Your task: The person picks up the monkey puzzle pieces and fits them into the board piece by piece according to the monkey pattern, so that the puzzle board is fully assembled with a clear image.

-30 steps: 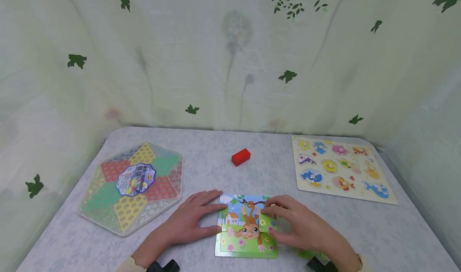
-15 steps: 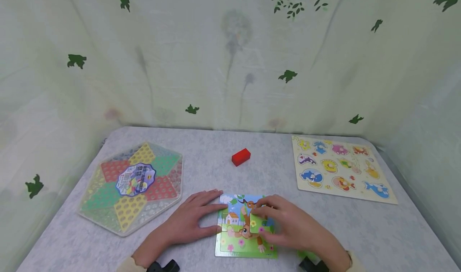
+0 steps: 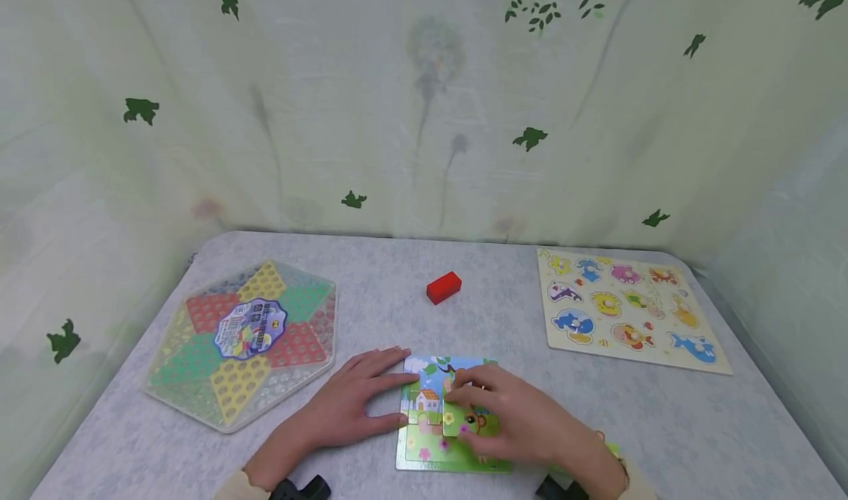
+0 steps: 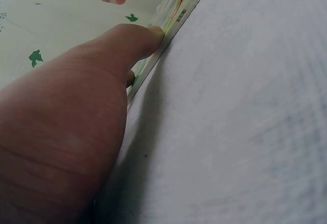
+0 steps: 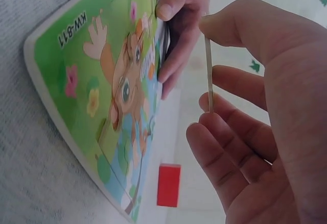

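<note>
A monkey jigsaw board (image 3: 424, 457) lies flat on the table, printed with a small house, flowers and green leaves. My left hand (image 3: 354, 400) rests at its left side, thumb and fingertips touching the edge. My right hand (image 3: 513, 415) pinches a green puzzle piece (image 3: 452, 420) between thumb and fingers, above the board. The right wrist view shows that piece (image 5: 209, 76) edge-on, apart from the board. There, a stepped edge bounds a recess (image 5: 110, 157) beside the monkey's head. In the head view my right hand hides the board's right part.
A red block (image 3: 443, 288) lies beyond the board. To the left is a hexagonal game board (image 3: 188, 360) with coloured triangles. A peg puzzle (image 3: 636, 356) of animals and toys lies at the back right. Something green (image 3: 612, 448) shows partly behind my right wrist.
My right hand has moved left across the board with the puzzle piece, from its right side to over the monkey's face. My left hand stays in place.
</note>
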Action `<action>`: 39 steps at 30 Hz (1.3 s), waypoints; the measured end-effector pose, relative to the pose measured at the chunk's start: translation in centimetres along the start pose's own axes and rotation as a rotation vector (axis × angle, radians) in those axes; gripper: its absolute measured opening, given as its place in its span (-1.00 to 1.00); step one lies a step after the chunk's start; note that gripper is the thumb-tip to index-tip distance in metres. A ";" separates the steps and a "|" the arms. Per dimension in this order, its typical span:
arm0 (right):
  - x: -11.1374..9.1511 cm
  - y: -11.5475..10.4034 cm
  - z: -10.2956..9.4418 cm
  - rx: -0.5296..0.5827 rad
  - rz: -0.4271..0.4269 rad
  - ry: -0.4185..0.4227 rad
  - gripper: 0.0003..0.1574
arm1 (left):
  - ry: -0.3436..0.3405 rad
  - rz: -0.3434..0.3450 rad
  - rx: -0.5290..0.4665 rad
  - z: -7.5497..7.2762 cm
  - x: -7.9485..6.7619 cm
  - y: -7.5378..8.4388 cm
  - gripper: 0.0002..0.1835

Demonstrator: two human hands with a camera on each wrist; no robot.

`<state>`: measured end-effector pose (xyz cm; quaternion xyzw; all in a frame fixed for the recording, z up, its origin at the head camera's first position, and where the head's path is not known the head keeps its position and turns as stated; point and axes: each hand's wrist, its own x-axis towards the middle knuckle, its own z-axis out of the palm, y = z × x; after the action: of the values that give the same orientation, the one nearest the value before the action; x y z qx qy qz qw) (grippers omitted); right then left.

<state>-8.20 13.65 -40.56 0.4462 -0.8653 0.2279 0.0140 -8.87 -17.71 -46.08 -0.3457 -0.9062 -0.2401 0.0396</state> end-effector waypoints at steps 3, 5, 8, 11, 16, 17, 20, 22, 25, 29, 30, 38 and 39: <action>0.4 -0.2 0.3 0.010 -0.028 -0.001 -0.59 | -0.003 -0.006 -0.003 0.0 0.0 0.0 -0.42; 0.6 -0.3 0.5 0.012 -0.056 0.001 -0.59 | -0.002 -0.005 -0.002 0.0 0.0 0.0 -0.42; 0.9 -0.4 0.9 0.014 -0.089 0.004 -0.57 | 0.000 -0.002 0.000 0.0 0.0 -0.1 -0.42; 1.0 -0.5 1.2 0.007 -0.099 -0.001 -0.57 | -0.002 -0.002 0.001 0.0 0.0 -0.1 -0.42; 1.4 -0.7 1.8 0.002 -0.131 -0.016 -0.59 | 0.000 0.003 -0.002 0.0 0.1 -0.1 -0.43; 1.4 -0.8 2.0 0.001 -0.130 -0.022 -0.59 | 0.002 0.005 -0.001 0.0 0.1 -0.1 -0.43; 1.6 -1.0 2.2 0.011 -0.095 -0.058 -0.59 | 0.008 0.012 0.004 0.0 0.1 -0.1 -0.43; 1.6 -1.2 2.4 0.014 -0.067 -0.082 -0.60 | 0.009 0.013 0.007 0.0 0.1 -0.1 -0.43; 1.8 -1.4 2.8 0.015 -0.050 -0.102 -0.60 | 0.010 0.012 0.008 0.0 0.0 0.0 -0.43; 1.9 -1.6 3.4 0.009 -0.073 -0.078 -0.61 | 0.013 0.013 0.006 0.0 0.0 0.0 -0.43; 1.9 -1.6 3.6 0.008 -0.080 -0.071 -0.61 | 0.013 0.013 0.005 0.0 0.0 0.0 -0.44; 2.0 -1.7 4.1 -0.001 -0.076 -0.070 -0.61 | 0.006 0.013 0.005 0.1 0.0 -0.1 -0.44; 2.0 -1.8 4.1 -0.001 -0.074 -0.076 -0.61 | 0.007 0.013 0.006 0.1 0.0 -0.1 -0.44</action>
<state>-7.32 9.58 -43.06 0.4862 -0.8482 0.2097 -0.0100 -8.94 -17.70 -46.16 -0.3507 -0.9046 -0.2382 0.0452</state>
